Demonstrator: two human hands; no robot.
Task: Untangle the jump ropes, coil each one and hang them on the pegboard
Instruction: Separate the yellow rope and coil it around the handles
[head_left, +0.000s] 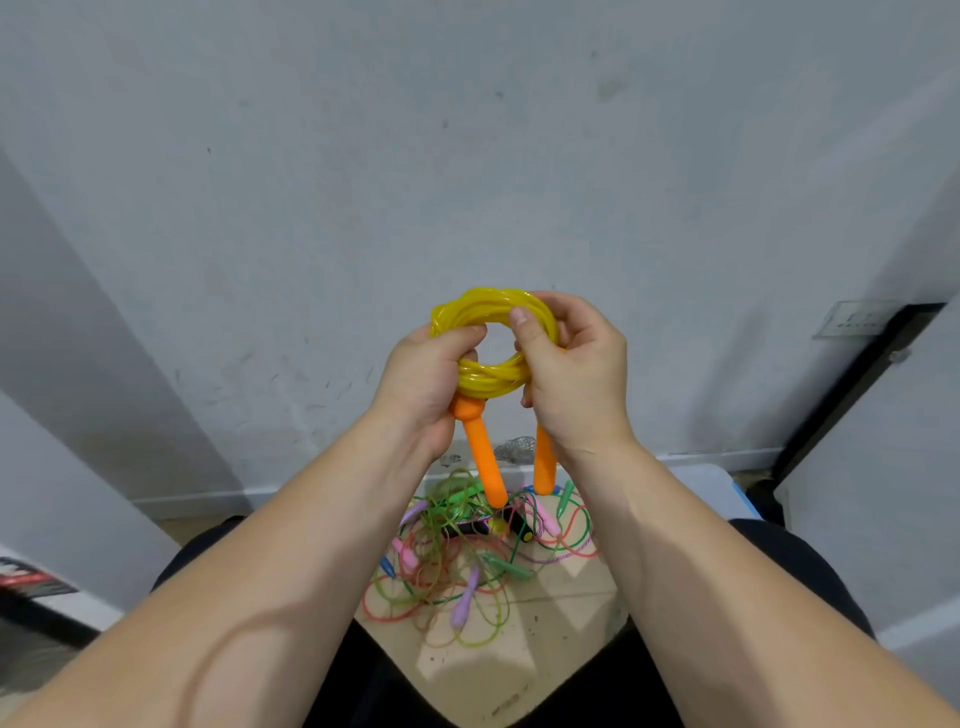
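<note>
left hand: i see the left hand (423, 387) up in front of the wall (467, 156). its fingers curl round the left side of the yellow rope (485, 376), with the thumb on top.
yellow rope: it is wound into a small round ring. it is held up in the air between both hands.
handles: the orange left handle (482, 457) and the orange right handle (543, 465) hang down from the ring. they are side by side and do not touch.
right hand: the right hand (574, 379) pinches the right side of the ring, thumb in front, fingers behind.
pile: low down between the arms, a pile of ropes (467, 566) lies on the floor (545, 649). green, pink and red ones are all mixed up.
step: i think this rope is free, and its coil is done or nearly done.
next move: i would hold the ring tight so it does not spring open, then take it to the pegboard. i cannot see the pegboard here, so i must look for it first.
</note>
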